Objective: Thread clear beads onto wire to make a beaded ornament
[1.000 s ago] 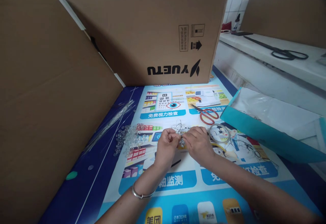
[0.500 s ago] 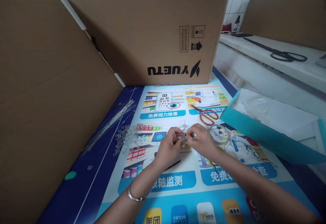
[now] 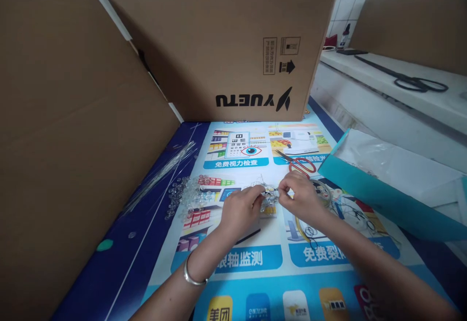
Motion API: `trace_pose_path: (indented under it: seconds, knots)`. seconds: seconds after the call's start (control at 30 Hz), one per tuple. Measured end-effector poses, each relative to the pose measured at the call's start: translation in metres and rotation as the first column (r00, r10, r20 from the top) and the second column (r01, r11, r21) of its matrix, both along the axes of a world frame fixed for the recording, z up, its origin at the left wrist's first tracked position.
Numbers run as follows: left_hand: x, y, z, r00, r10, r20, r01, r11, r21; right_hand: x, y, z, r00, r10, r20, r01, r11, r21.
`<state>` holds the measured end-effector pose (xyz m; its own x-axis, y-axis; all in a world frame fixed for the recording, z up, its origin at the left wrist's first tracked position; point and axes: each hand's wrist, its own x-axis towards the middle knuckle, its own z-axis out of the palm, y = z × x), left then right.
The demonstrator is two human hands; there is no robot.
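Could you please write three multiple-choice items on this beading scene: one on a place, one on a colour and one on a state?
1. Where do the clear beads lie?
A. to the left of the left hand
B. inside the teal box
C. on the white shelf

2. What colour are the handles of the scissors on the poster mat?
A. black
B. red
C. yellow

3. How do the hands stand?
A. both flat on the mat
B. one raised in the air
C. left hand and right hand pinch one small wire piece between them

Answers: 1 A, the beads are heaped beside the cardboard wall; 2 B, the loops by the teal box are red; 3 C, the fingertips meet on the wire.
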<state>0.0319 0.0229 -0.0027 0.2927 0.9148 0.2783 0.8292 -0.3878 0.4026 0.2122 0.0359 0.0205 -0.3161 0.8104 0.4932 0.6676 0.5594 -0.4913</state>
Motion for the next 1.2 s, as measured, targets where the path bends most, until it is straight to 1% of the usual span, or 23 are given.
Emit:
trace_pose_path:
  seconds: [0.07, 0.13, 0.17, 0.27, 0.33, 0.4, 0.5, 0.57, 0.63, 0.7, 0.8, 0.87, 0.93, 1.0, 1.1, 1.2]
  knots:
    - [0.000, 0.000, 0.000, 0.999, 0.006, -0.036, -0.004, 0.999, 0.040, -0.003, -0.006, 0.002, 1.000, 0.007, 0.028, -0.007, 1.000, -0.023]
    - [0.001, -0.002, -0.001, 0.999, -0.003, -0.050, 0.007, 0.997, 0.072, -0.012, -0.015, 0.001, 0.998, 0.045, 0.036, -0.042, 0.997, -0.057]
    - [0.001, -0.003, -0.001, 0.999, -0.014, -0.047, 0.018, 0.996, 0.085, -0.018, -0.020, -0.001, 0.995, 0.091, 0.041, -0.089, 0.994, -0.061]
    - [0.001, -0.006, -0.002, 0.998, -0.070, -0.004, 0.070, 0.994, 0.089, -0.032, -0.034, -0.004, 0.985, 0.170, 0.007, -0.170, 0.985, -0.027]
    - [-0.001, -0.006, -0.002, 0.996, -0.081, 0.030, 0.078, 0.993, 0.088, -0.036, -0.040, -0.001, 0.972, 0.225, -0.061, -0.227, 0.973, -0.035]
    - [-0.004, -0.004, -0.002, 0.997, -0.057, 0.057, 0.052, 0.994, 0.099, -0.035, -0.043, 0.007, 0.947, 0.263, -0.182, -0.278, 0.959, -0.061]
    - [-0.008, 0.000, -0.001, 0.995, -0.011, 0.099, 0.003, 0.996, 0.088, -0.028, -0.045, 0.024, 0.903, 0.252, -0.347, -0.319, 0.935, -0.152]
    - [-0.010, 0.002, 0.000, 0.990, 0.007, 0.138, -0.014, 0.998, 0.055, -0.023, -0.046, 0.034, 0.876, 0.250, -0.413, -0.350, 0.918, -0.186]
    - [-0.011, 0.004, 0.001, 0.982, 0.013, 0.190, -0.016, 1.000, 0.013, -0.020, -0.045, 0.040, 0.860, 0.244, -0.448, -0.367, 0.906, -0.210]
    - [-0.010, 0.004, 0.002, 0.963, 0.022, 0.269, -0.015, 0.999, -0.031, -0.019, -0.041, 0.040, 0.864, 0.221, -0.453, -0.352, 0.907, -0.229]
    - [-0.007, 0.003, 0.004, 0.908, 0.007, 0.418, 0.031, 0.996, -0.083, -0.021, -0.030, 0.033, 0.899, 0.160, -0.408, -0.275, 0.931, -0.241]
    - [-0.006, 0.002, 0.006, 0.869, -0.026, 0.493, 0.085, 0.991, -0.098, -0.023, -0.021, 0.024, 0.929, 0.124, -0.347, -0.205, 0.957, -0.207]
    - [-0.004, 0.002, 0.008, 0.841, -0.036, 0.540, 0.116, 0.987, -0.114, -0.025, -0.013, 0.017, 0.951, 0.132, -0.280, -0.171, 0.978, -0.121]
    - [-0.004, 0.001, 0.009, 0.825, -0.013, 0.565, 0.111, 0.984, -0.141, -0.026, -0.007, 0.011, 0.966, 0.152, -0.210, -0.166, 0.985, -0.051]
    - [-0.005, 0.001, 0.009, 0.804, 0.046, 0.593, 0.080, 0.979, -0.186, -0.024, -0.003, 0.007, 0.976, 0.170, -0.138, -0.173, 0.985, -0.009]
    - [-0.007, 0.003, 0.010, 0.766, 0.126, 0.630, 0.042, 0.969, -0.244, -0.017, -0.003, 0.004, 0.977, 0.137, -0.161, -0.132, 0.991, 0.037]
